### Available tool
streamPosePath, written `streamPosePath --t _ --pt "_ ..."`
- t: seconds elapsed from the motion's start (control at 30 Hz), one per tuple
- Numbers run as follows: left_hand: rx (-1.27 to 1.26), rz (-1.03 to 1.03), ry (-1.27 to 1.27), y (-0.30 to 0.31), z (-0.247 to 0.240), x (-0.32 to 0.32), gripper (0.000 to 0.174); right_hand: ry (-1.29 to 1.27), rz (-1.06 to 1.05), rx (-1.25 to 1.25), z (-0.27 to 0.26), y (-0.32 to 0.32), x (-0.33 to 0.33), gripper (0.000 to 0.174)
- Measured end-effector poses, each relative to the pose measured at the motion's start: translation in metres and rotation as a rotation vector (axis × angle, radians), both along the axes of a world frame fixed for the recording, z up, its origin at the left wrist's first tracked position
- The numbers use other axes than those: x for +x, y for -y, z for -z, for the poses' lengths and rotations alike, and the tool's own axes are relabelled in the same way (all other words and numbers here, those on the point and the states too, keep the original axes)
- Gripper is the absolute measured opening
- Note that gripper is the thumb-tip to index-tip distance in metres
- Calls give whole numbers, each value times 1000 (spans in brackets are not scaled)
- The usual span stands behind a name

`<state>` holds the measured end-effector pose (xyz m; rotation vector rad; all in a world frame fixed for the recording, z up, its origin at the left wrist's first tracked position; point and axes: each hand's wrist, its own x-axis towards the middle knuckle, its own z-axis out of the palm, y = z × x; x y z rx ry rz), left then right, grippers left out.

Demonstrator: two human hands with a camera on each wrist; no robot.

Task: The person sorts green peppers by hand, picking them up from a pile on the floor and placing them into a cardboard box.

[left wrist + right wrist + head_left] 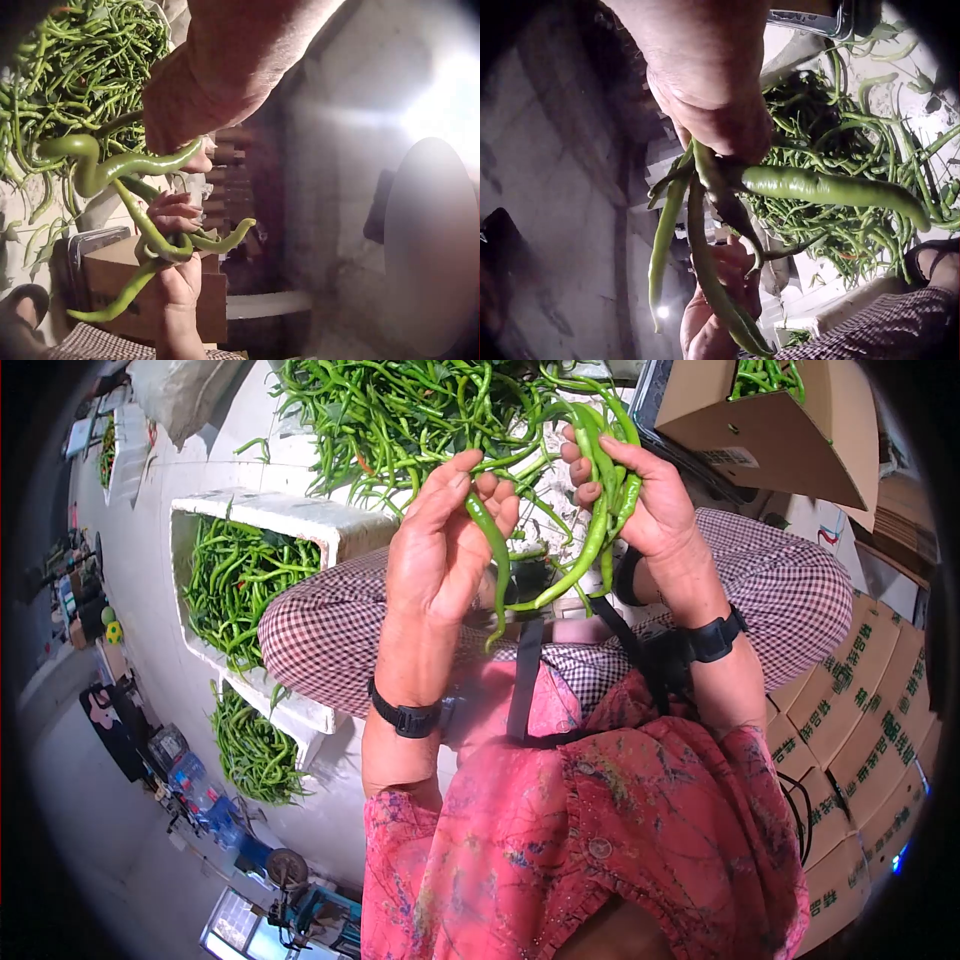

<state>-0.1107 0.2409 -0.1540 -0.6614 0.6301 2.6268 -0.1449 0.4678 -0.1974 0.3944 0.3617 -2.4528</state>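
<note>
My left hand (432,545) pinches one long, curved green chili pepper (497,565) between thumb and fingers, its tip hanging down. Beside it, my right hand (655,500) grips a small bunch of green chili peppers (590,550), whose tips dangle over my lap. The two hands are raised close together, apart from each other. In the left wrist view, the single pepper (139,163) juts from under my left hand (210,90). The right wrist view shows several peppers (727,277) spreading from my right hand (712,90).
A large heap of chili peppers (400,420) lies on the floor ahead. To the left stand a white foam box (350,525) full of peppers and another pepper pile (250,750). An open cardboard box (780,450) is at the right, with flattened cartons (850,700) behind.
</note>
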Motion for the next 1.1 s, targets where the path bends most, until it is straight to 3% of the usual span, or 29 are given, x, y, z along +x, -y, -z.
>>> streamPosePath --t 0.27,0.37,0.4,0.5,0.53,0.7,0.77,0.8,0.83,0.9,0.97,1.0,1.1 --pt "-29 -10 33 -13 -14 1 29 23 -4 -23 5 -1 -2 32" --pt "-805 420 -208 -27 -45 12 28 -46 19 90 7 -1 -1 31" --pt "-1100 558 -408 -28 -48 18 27 -50 23 90 7 -1 -1 31" --pt "-1305 743 -608 -35 -47 33 23 -1 46 34 4 0 -1 32" --pt "-1297 635 -662 -38 -43 36 19 -13 47 30 3 0 0 32" --pt "-1424 582 -713 -21 -64 53 15 -65 97 78 1 -8 -3 41" --pt "-1568 561 -793 -4 -94 63 14 -53 116 120 3 -10 -6 41" --pt "-1675 644 -742 8 -115 68 14 -83 124 79 4 -10 -7 41" --pt "-1753 552 -765 19 -127 74 19 -95 137 111 3 -9 -7 41" --pt "-1932 502 -565 39 -162 88 18 -123 144 157 1 -9 -7 41" --pt "-2136 347 -493 56 -190 99 16 -176 126 184 -3 -9 -7 42" --pt "-2105 181 -384 72 -198 105 17 -191 136 153 -5 -6 -6 41" --pt "-2293 147 -207 143 -210 108 21 -238 121 147 -24 3 -2 45"
